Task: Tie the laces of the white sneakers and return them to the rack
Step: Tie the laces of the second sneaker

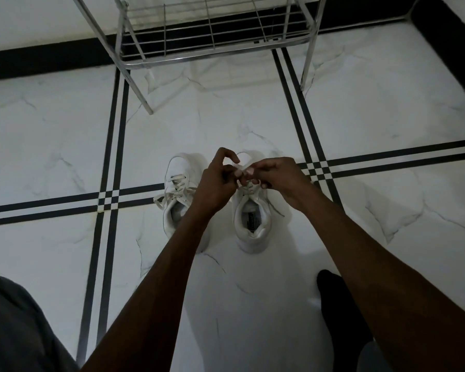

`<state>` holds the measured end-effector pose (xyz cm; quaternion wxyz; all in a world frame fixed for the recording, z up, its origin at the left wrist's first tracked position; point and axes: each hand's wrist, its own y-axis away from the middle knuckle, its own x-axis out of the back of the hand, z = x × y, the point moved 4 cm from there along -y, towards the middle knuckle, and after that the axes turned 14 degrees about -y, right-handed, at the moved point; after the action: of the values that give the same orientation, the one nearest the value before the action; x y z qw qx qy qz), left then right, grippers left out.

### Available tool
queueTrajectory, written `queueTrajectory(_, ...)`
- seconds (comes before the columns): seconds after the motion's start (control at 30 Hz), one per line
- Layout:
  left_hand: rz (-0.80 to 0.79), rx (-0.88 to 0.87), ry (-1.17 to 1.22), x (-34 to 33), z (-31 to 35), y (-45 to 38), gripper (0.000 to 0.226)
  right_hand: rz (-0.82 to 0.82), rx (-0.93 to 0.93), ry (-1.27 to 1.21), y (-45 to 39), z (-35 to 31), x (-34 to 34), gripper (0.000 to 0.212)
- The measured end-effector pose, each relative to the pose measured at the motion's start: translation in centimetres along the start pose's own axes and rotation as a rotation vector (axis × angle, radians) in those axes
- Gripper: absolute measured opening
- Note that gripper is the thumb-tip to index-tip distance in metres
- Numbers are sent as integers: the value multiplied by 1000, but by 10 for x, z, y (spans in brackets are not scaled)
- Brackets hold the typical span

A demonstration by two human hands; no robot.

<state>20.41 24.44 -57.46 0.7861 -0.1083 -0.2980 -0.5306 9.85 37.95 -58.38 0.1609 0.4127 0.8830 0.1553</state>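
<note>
Two white sneakers stand side by side on the floor, toes pointing away from me. The left sneaker (179, 200) has its laces lying loose over the tongue and out to the left. Over the right sneaker (251, 218), my left hand (219, 178) and my right hand (275, 174) meet, each pinching a part of that shoe's white lace (249, 187). The fingers hide most of the lace and the front of that shoe. The metal rack (212, 53) stands beyond the shoes at the top of the view.
The floor is white marble tile with black double stripes (110, 162) crossing it. A black skirting band (51, 59) runs along the wall behind the rack. My grey-clad knee (14, 326) is at the bottom left and a dark-socked foot (338, 310) at the bottom right.
</note>
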Motion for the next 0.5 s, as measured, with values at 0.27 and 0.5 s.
queueTrajectory(0.27, 13, 11, -90, -7, -3, -3, 59, -41, 88, 20, 5, -8, -9, 30)
queueTrajectory(0.5, 88, 154, 157, -8, -20, 3, 48, -5, 108, -111, 6, -5, -13, 22)
